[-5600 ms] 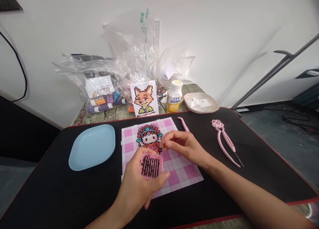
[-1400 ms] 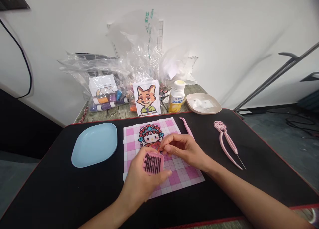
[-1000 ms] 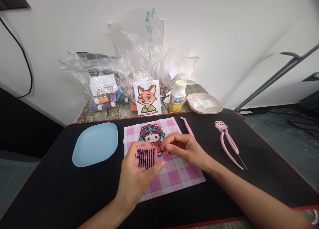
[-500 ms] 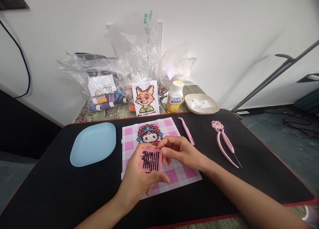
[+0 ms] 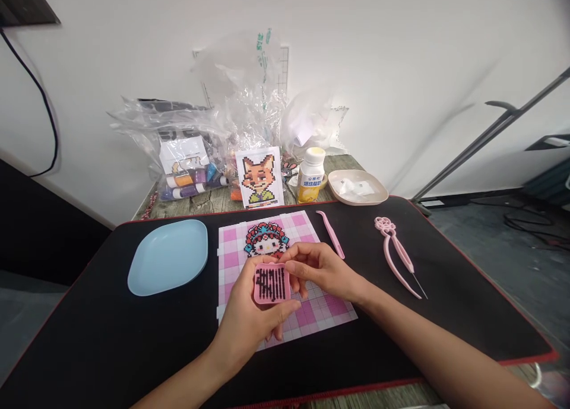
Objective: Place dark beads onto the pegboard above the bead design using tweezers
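Observation:
A small square pink bead tray (image 5: 271,283) with rows of black beads in its grooves is held above the patterned board. My left hand (image 5: 252,308) wraps round its left side, with the thumb along the near edge. My right hand (image 5: 318,270) pinches the tray's far right corner between thumb and fingers. Under both hands lies a pink-and-white checked board (image 5: 312,314), bearing a pixel bead figure (image 5: 266,238) with a red and blue headdress. The figure's lower part is hidden by my hands.
On the black mat are a blue plate (image 5: 169,257), pink curved tweezers (image 5: 331,234) and a pink needle-tipped tool (image 5: 396,254). Behind stand a fox picture card (image 5: 259,177), a white-and-yellow bottle (image 5: 310,176), a beige dish (image 5: 378,198) and plastic bags of bead tubes (image 5: 191,183).
The bead tray has turned slightly, its grooves facing me a little more squarely. Both hands stay on it, and the view has shifted a little.

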The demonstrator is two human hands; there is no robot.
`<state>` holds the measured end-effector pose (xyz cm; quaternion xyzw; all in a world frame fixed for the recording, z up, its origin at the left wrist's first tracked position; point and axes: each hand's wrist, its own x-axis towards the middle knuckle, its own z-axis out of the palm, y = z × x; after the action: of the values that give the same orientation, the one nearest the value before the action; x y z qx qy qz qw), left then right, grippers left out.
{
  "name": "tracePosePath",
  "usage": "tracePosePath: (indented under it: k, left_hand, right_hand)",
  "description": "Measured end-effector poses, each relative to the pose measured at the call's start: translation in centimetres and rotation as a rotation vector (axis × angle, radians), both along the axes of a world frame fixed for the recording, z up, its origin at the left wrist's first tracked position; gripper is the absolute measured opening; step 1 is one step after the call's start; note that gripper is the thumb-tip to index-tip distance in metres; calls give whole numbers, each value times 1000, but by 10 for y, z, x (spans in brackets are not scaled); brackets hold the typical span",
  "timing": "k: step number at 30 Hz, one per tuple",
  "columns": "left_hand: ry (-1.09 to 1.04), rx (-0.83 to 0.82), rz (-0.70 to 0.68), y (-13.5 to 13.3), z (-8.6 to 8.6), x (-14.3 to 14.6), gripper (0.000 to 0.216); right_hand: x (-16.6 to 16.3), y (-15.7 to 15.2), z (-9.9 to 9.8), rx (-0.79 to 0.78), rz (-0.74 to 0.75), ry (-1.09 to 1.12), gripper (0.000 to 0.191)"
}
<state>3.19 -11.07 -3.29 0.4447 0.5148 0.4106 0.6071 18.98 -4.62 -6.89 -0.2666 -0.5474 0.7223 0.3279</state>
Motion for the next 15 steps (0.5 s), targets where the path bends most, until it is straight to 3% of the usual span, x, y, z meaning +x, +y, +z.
tracePosePath:
  k: [5, 15]
  left_hand:
    - [-21, 12, -6, 2, 1, -3, 50]
    - [-367, 43, -85, 6, -9, -11, 72]
  right_hand:
    - [2, 1, 0, -4, -8, 25, 30]
    - [9, 2, 7, 66, 28, 94, 48]
